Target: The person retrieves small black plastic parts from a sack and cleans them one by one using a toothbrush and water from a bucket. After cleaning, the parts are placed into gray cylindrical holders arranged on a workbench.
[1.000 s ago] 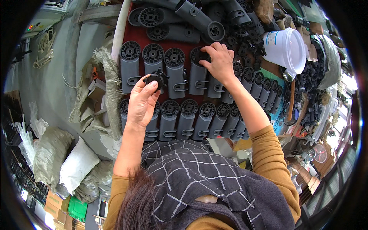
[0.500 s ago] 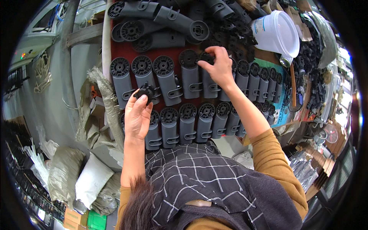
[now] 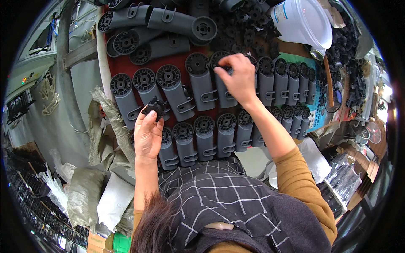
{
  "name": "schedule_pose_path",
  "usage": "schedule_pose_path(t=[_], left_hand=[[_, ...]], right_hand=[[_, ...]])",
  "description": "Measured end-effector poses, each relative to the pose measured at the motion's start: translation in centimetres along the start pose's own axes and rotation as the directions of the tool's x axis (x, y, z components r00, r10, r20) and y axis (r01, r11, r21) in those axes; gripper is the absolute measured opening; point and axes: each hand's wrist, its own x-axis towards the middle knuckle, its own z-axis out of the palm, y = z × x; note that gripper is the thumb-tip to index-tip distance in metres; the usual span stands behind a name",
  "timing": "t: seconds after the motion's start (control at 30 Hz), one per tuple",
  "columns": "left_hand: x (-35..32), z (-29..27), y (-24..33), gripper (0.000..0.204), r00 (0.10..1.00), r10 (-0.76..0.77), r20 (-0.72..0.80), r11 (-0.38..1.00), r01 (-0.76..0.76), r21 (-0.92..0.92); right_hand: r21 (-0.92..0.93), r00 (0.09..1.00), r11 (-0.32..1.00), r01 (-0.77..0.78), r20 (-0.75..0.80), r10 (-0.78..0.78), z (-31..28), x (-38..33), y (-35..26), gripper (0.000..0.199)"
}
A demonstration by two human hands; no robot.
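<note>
Head view: from my remote station I log the left hand [image 3: 147, 139] pinching a small black part [image 3: 155, 108] between thumb and fingers, by the far row's left end, presumably leaving its outer edge clear. The right hand [image 3: 241, 80] curls half-open over one grey tube [image 3: 225, 93]; I cannot tell whether it grips anything. Neighbouring tubes [image 3: 205, 135] form two rows, round ends exposed, perhaps for easy reach

free: red strip [image 3: 124, 66] between tube pile [image 3: 177, 23] and far tube row [image 3: 201, 84] | blocked, far right: white bucket [image 3: 297, 23]
</note>
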Motion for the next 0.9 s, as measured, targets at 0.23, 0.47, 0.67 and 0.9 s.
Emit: schedule_pose_path(t=[0.23,0.47,0.67,0.9], left_hand=[[0.2,0.7,-0.1,0.035,0.999,0.022,-0.028,0.995,-0.019,0.101],[0.1,1.6,0.4,0.025,0.996,0.057,0.071,0.998,-0.059,0.035],[-0.3,1.1,0.8,0.022,0.996,0.083,0.019,0.996,-0.083,0.008],[-0.7,0.8,0.3,0.034,0.997,0.077,-0.031,0.997,-0.077,0.021]], right_hand=[[-0.319,0.911,0.862,0.394,0.261,-0.32,2.5,3.5,-2.2,0.032],[0.084,0.964,0.995,0.058,0.252,-0.077,-0.9,4.9,-2.8,0.041],[0.562,0.948,0.797,-0.222,-0.066,0.311,-9.5,16.6,4.0,0.053],[0.368,0.735,0.865,-0.341,-0.469,0.49,-16.5,27.5,7.3,0.042]])
